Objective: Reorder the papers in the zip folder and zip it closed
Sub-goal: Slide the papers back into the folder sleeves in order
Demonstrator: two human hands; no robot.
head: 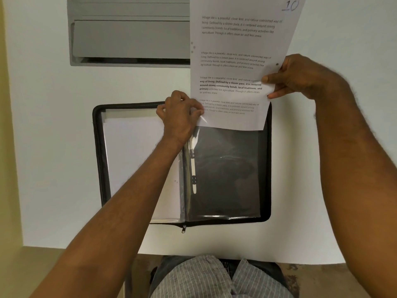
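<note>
A black zip folder lies open on the white table. Its left half holds a stack of white papers under a clear sleeve. On its right half lies an empty clear plastic sleeve beside a white binder strip. I hold a printed sheet marked "10" up over the folder's top right. My left hand pinches the sheet's lower left edge. My right hand grips its right edge, thumb on the front. The zip pull hangs at the folder's near edge.
A grey tray or laptop-like object lies at the far side of the white table. The table's near edge runs just in front of my striped shirt. A yellowish wall borders the left side.
</note>
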